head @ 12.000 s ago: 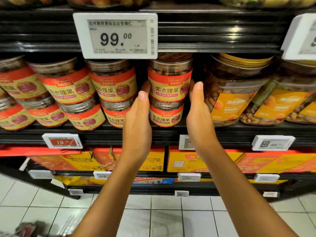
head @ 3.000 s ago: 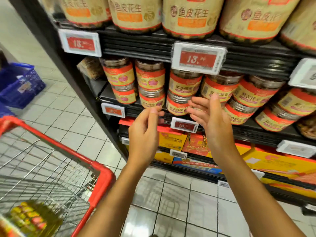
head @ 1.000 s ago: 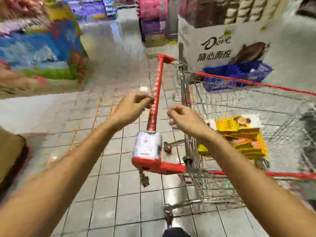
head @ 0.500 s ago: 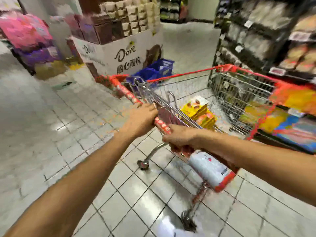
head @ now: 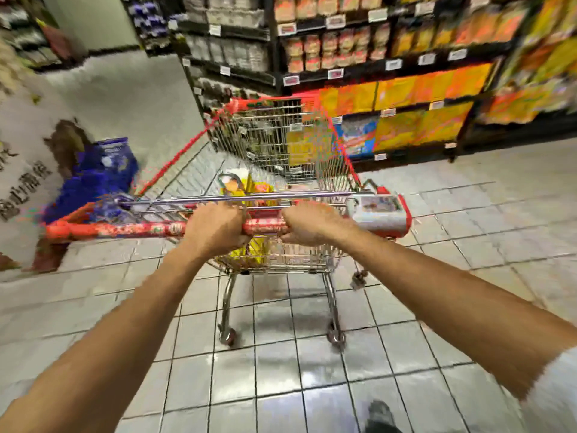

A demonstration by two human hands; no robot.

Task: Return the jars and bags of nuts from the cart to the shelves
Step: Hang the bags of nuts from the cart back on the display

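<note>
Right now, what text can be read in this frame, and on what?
On the white display box: large Chinese characters, smeared and cut off, unreadable.
On the shelf price tags: too blurred.
On the cart handle: print too blurred.
On the yellow bags: too blurred.

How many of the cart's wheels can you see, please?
2: the near left wheel and the near right wheel, both under the end of the cart closest to the person. Front wheels may be hidden.

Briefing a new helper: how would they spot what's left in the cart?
Find the wire cart whose red handle the left hand and right hand grip. In its basket, past the handle, lie yellow bags. Unlike the yellow boxes shelved behind, they sit inside the wire.
</note>
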